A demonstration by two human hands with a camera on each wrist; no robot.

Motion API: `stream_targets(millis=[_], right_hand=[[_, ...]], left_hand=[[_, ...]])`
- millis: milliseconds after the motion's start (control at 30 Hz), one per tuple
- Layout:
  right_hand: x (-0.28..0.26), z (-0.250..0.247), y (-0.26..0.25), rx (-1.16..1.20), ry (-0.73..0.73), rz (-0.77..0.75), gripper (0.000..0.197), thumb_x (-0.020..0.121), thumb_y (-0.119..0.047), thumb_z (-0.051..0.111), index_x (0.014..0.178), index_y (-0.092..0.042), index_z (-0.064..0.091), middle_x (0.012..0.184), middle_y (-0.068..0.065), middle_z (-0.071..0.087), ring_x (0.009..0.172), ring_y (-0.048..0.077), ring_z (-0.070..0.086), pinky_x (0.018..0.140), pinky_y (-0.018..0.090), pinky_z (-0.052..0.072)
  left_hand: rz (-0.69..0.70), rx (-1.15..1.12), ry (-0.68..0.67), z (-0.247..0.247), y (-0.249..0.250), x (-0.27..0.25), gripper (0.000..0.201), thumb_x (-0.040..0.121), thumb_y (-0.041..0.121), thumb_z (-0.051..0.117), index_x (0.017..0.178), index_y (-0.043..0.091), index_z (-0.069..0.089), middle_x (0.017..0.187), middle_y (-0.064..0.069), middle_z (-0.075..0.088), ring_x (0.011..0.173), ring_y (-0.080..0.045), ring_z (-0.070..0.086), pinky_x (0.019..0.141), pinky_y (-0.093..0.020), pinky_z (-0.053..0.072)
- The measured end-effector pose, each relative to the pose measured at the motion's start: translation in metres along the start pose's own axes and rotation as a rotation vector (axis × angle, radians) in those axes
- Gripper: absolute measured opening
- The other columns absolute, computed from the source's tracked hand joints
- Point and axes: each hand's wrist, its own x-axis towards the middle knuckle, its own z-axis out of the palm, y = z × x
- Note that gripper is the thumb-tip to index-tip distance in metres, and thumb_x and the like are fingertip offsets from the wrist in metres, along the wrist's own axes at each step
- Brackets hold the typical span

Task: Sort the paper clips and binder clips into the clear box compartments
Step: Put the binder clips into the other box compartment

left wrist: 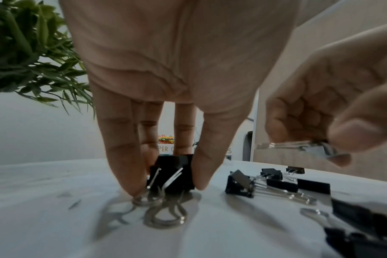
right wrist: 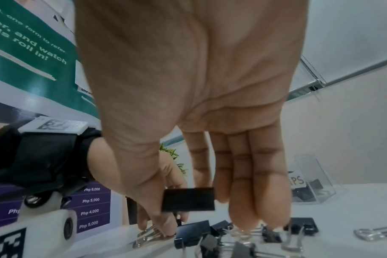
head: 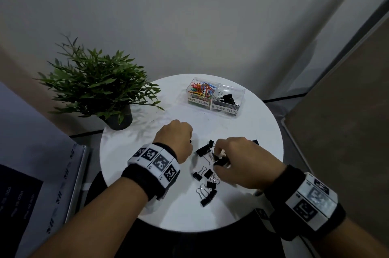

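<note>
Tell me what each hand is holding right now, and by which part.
Left hand pinches a black binder clip by its body sides, on the table. Right hand holds another binder clip, grip on its black body.

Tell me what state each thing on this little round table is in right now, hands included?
Clear plastic two-compartment box: lidless, both compartments partly filled.
Colourful paper clips: all in the compartment labelled PAPER CLIPS.
Black binder clips in the box: in their labelled compartment.
Loose black binder clips: scattered on the white round table, unsorted.
Left hand: pinching clips on the table.
Right hand: holding a clip, lifted.
Green potted plant: upright.
</note>
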Motion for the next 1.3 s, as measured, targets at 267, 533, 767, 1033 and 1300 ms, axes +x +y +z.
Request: stream_targets(millis=[267,533,767,1033,1300], right_hand=[[0.036,0.009,-0.030,0.042,0.126,0.145,0.025,0.082,-0.036,0.057,0.088,-0.012,0.055,0.092,0.007,0.056,0.090,0.028,0.056,0.071,0.034,0.045],[0.058,0.017,-0.048,-0.121,-0.027,0.163,0.012,0.092,-0.014,0.049,0.099,-0.005,0.054,0.113,0.018,0.050,0.097,0.034,0.058,0.068,0.030,0.035],[0.055,0.013,-0.055,-0.148,-0.070,0.184,0.015,0.089,-0.003,0.047,0.078,-0.010,0.041,0.112,0.018,0.050,0.096,0.032,0.057,0.068,0.030,0.033],[0.056,0.009,-0.043,-0.078,0.023,0.214,0.004,0.080,-0.010,0.051,0.080,-0.006,0.051,0.086,0.014,0.055,0.076,0.032,0.053,0.054,0.031,0.037],[0.046,0.004,-0.019,0.083,0.110,0.289,0.020,0.074,-0.017,0.054,0.093,-0.012,0.060,0.090,0.008,0.062,0.082,0.029,0.057,0.068,0.034,0.050]], left_hand=[[-0.031,-0.051,0.035,0.003,-0.005,-0.009,0.017,0.084,0.015,0.060,0.098,0.019,0.069,0.099,-0.009,0.066,0.091,-0.029,0.064,0.075,-0.032,0.053],[0.011,-0.011,0.041,0.004,-0.008,-0.018,0.015,0.087,0.018,0.054,0.094,0.015,0.067,0.096,-0.010,0.066,0.088,-0.030,0.063,0.071,-0.033,0.050],[0.029,0.024,0.016,0.001,-0.007,-0.019,0.016,0.085,0.012,0.052,0.095,0.013,0.064,0.098,-0.011,0.064,0.090,-0.031,0.062,0.069,-0.032,0.046],[0.137,0.045,0.133,-0.045,0.012,0.021,0.020,0.088,0.015,0.058,0.106,0.019,0.063,0.108,-0.009,0.064,0.097,-0.030,0.062,0.083,-0.037,0.052],[0.370,0.118,0.162,-0.077,0.078,0.102,0.021,0.084,0.008,0.060,0.103,0.014,0.066,0.102,-0.008,0.067,0.091,-0.030,0.064,0.078,-0.033,0.053]])
